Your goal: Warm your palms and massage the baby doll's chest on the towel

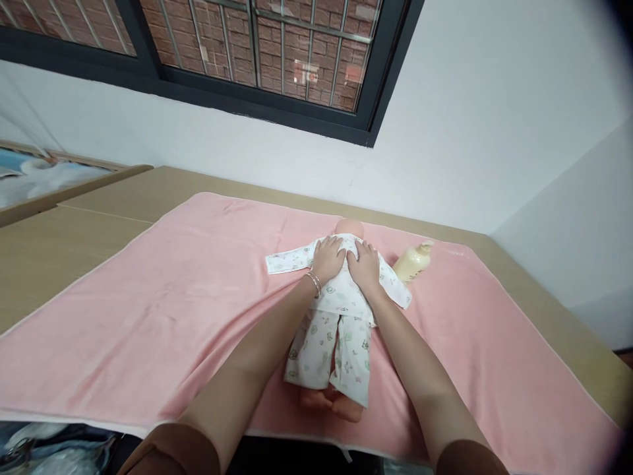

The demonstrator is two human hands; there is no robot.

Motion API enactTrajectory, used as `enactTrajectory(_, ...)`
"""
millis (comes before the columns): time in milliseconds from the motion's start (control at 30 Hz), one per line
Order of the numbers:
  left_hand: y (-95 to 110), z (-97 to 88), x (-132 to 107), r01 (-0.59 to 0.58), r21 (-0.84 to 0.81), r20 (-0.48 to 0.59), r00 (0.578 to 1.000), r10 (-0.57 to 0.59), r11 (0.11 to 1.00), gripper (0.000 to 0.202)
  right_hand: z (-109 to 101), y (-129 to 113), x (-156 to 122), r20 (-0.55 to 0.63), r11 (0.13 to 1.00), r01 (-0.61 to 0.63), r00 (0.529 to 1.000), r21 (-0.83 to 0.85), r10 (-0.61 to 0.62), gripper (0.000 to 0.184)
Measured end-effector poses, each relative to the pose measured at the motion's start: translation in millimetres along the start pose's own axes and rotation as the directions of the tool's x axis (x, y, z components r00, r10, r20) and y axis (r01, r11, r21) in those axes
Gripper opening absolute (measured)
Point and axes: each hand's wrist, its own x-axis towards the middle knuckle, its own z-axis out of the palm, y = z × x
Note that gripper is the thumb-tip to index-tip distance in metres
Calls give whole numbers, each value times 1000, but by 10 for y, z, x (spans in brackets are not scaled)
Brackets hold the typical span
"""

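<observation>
A baby doll [341,297] in white printed top and trousers lies stretched out, its bare feet toward me and its bald head [350,228] at the far end. Whether it is face up or face down I cannot tell. Flat on the left of its upper body rests my left hand [328,259], fingers extended, with a bracelet [314,284] at the wrist. My right hand [364,265] lies likewise on the other side, the thumbs close together. Beside the doll's right-hand sleeve, a pale yellow bottle [414,261] is on its side.
Under the doll spreads a pink blanket [198,284] over a wooden table [99,231]. A white wall [445,145] with a barred window [267,53] stands behind. At far left is a wooden-edged tray [74,188] of plastic-wrapped things. More bagged items [59,448] show below the table's near-left edge.
</observation>
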Motion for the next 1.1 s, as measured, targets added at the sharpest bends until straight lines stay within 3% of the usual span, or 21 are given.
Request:
enactTrajectory(333, -10, -5, -16, -65, -29, 3, 998, 65, 997, 44, 20, 36, 38, 45, 998, 56, 997, 22, -57, 50)
enactTrajectory(567, -6, 23, -2, -116, -41, -139, 984, 110, 992, 33, 33, 44, 5, -38, 984, 147, 989, 97, -144, 41)
enactTrajectory(700, 5, 62, -17, -67, -44, -243, 969, 55, 997, 21, 0, -15, -71, -114, 997, 65, 992, 52, -59, 34)
enactTrajectory(900, 43, 72, -52, 8, 39, -301, 954, 5, 999, 18, -44, -76, -96, -100, 998, -45, 994, 42, 48, 34)
enactTrajectory(1100, 49, 52, -41, 8, 59, -243, 970, 7, 998, 26, 25, 33, 24, 3, 991, 106, 994, 79, -107, 45)
